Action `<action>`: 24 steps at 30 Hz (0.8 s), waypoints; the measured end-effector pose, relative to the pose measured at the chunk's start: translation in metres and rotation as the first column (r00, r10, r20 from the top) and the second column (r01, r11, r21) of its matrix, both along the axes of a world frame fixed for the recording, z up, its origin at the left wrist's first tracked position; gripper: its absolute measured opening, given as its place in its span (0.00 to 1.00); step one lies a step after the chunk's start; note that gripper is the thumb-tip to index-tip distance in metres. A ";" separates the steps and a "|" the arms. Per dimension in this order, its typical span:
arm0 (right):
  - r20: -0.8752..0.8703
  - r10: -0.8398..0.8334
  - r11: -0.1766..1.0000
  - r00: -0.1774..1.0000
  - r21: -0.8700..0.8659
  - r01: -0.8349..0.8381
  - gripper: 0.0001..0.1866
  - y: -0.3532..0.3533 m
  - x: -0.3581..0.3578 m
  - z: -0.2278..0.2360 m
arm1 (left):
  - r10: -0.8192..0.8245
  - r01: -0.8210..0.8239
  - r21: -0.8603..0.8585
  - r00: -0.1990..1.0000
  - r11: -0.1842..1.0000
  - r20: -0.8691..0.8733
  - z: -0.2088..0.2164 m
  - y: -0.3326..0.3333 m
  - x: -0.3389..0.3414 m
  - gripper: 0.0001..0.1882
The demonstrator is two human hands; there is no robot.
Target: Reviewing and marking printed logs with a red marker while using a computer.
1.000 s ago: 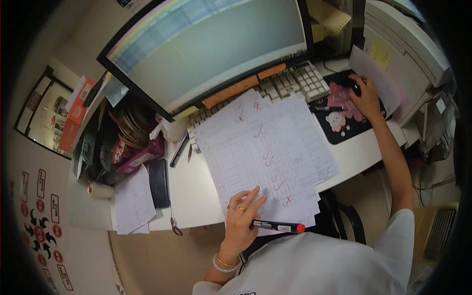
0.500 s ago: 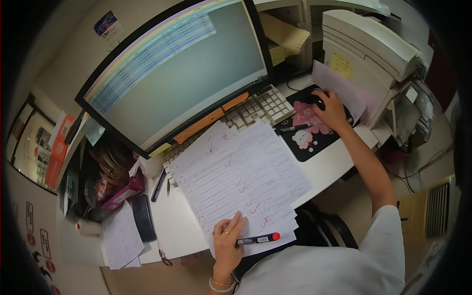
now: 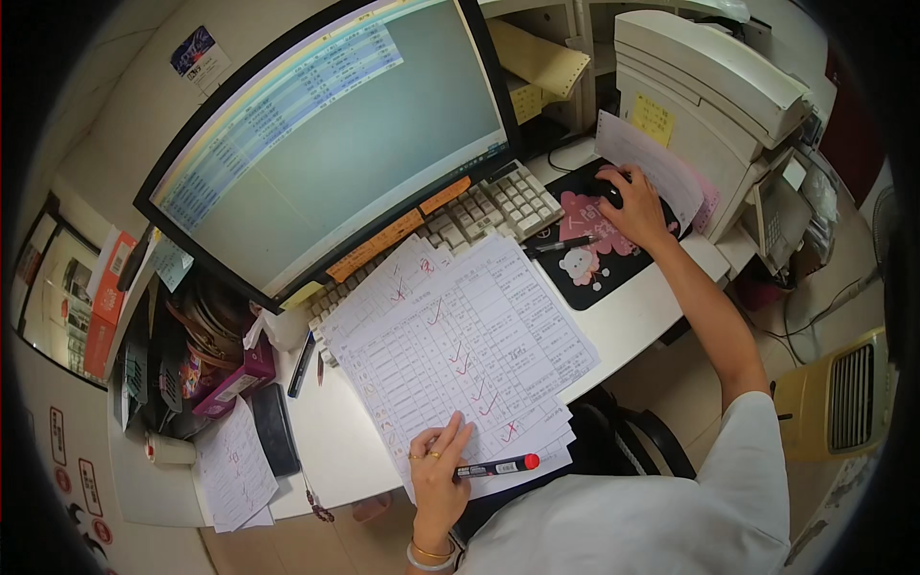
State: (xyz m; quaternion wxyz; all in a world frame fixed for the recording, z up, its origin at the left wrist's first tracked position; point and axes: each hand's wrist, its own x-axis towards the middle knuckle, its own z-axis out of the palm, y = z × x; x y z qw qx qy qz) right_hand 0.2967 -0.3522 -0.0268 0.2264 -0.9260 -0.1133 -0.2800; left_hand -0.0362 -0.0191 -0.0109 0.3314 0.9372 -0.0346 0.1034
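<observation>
Hands (image 3: 439, 471) (image 3: 634, 208) on marker (image 3: 494, 469) and mouse (image 3: 611, 195)

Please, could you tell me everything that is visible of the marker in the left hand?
The marker is a thick, dark, cylindrical pen, seemingly plastic, with a pale label on its barrel and a bright red end. It lies nearly level in the picture, red end to the right, over the lower part of the papers. The left hand holds its other end, which is hidden.
</observation>
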 end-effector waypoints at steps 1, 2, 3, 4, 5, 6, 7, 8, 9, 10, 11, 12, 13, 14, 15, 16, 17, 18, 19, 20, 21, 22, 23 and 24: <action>0.005 -0.004 1.000 1.000 -0.003 0.004 0.23 0.000 0.000 0.000 | -0.004 0.004 0.018 1.000 1.000 0.008 -0.001 0.001 0.000 0.38; 0.005 -0.003 1.000 1.000 -0.003 0.003 0.23 0.000 0.000 0.000 | -0.008 0.007 0.035 1.000 0.999 0.018 -0.002 0.002 0.000 0.38; 0.004 0.000 1.000 1.000 0.000 0.000 0.23 0.000 0.000 -0.001 | -0.007 0.007 0.034 1.000 0.999 0.017 -0.003 0.002 0.000 0.38; 0.004 0.002 1.000 1.000 0.003 -0.002 0.23 0.000 0.000 -0.001 | -0.010 0.009 0.032 1.000 0.999 0.026 -0.003 0.003 0.000 0.38; 0.003 0.003 1.000 1.000 0.001 -0.003 0.23 0.000 0.000 0.000 | -0.013 0.012 0.029 0.999 1.000 0.035 -0.004 0.002 0.000 0.38; 0.000 -0.002 1.000 1.000 -0.002 0.002 0.22 0.000 0.000 0.000 | -0.012 0.011 0.027 0.999 1.000 0.034 -0.003 0.001 0.000 0.38; -0.003 -0.007 1.000 1.000 -0.005 0.007 0.22 0.000 0.000 0.000 | -0.013 0.013 0.021 1.000 1.000 0.025 -0.001 0.001 0.001 0.38; 0.000 -0.005 1.000 1.000 -0.006 0.005 0.22 0.001 0.000 0.000 | -0.013 0.012 0.015 1.000 1.000 0.019 0.000 0.001 0.001 0.38; 0.008 0.001 1.000 1.000 -0.007 -0.001 0.22 0.000 0.000 0.000 | -0.011 0.011 0.014 1.000 1.000 0.022 -0.001 0.002 0.001 0.38; 0.016 0.006 1.000 1.000 -0.007 -0.006 0.22 0.000 0.000 0.000 | -0.017 0.016 0.028 0.999 0.999 0.033 -0.003 0.002 0.000 0.39; 0.018 0.007 1.000 1.000 -0.007 -0.006 0.22 0.000 0.001 0.000 | -0.024 0.022 0.044 0.999 0.999 0.043 -0.003 0.003 0.001 0.39; 0.019 0.007 1.000 1.000 -0.012 -0.007 0.22 0.000 0.002 -0.001 | -0.023 0.021 0.044 0.999 0.999 0.046 -0.003 0.003 0.001 0.39; 0.022 0.007 1.000 1.000 -0.016 -0.006 0.22 0.000 0.002 0.000 | -0.022 0.021 0.030 0.999 0.999 0.031 -0.002 0.003 0.002 0.39; 0.025 0.007 1.000 1.000 -0.016 -0.006 0.22 0.000 0.002 0.000 | -0.021 0.020 0.015 1.000 1.000 0.016 -0.002 0.002 0.002 0.39; 0.026 0.007 1.000 1.000 -0.009 -0.007 0.22 0.000 0.002 0.000 | -0.021 0.021 0.015 1.000 1.000 0.020 -0.001 0.002 0.002 0.39; 0.029 0.007 1.000 1.000 -0.002 -0.007 0.22 0.000 0.002 0.001 | -0.028 0.028 0.024 0.999 0.999 0.025 0.000 0.002 0.003 0.39; 0.034 0.008 1.000 0.999 -0.001 -0.008 0.22 0.001 0.000 0.002 | -0.034 0.033 0.033 0.999 0.999 0.030 0.001 0.002 0.002 0.39; 0.025 0.009 1.000 1.000 0.005 -0.009 0.22 0.003 -0.001 0.003 | -0.034 0.032 0.034 0.999 0.999 0.036 0.000 0.002 0.002 0.39; 0.016 0.009 1.000 1.000 0.011 -0.009 0.22 0.004 -0.002 0.005 | -0.036 0.034 0.031 0.999 0.999 0.039 -0.001 0.002 0.002 0.39; 0.023 0.007 1.000 1.000 0.012 -0.007 0.22 0.004 -0.003 0.005 | -0.040 0.038 0.028 0.998 0.999 0.042 -0.001 0.003 0.002 0.39; 0.025 0.010 1.000 1.000 0.005 -0.010 0.22 0.003 -0.002 0.004 | -0.042 0.040 0.029 0.998 0.999 0.050 -0.001 0.003 0.001 0.39; 0.027 0.012 1.000 1.000 -0.002 -0.012 0.23 0.003 -0.002 0.003 | -0.042 0.041 0.026 0.998 0.999 0.046 0.000 0.002 0.001 0.39; 0.037 0.009 1.000 0.999 -0.002 -0.009 0.23 0.002 -0.001 0.002 | -0.044 0.043 0.022 0.998 0.999 0.044 0.000 0.002 0.001 0.39; 0.029 0.016 1.000 0.999 0.007 -0.017 0.22 0.002 0.001 0.001 | -0.048 0.046 0.023 0.997 0.999 0.054 0.000 0.002 0.001 0.39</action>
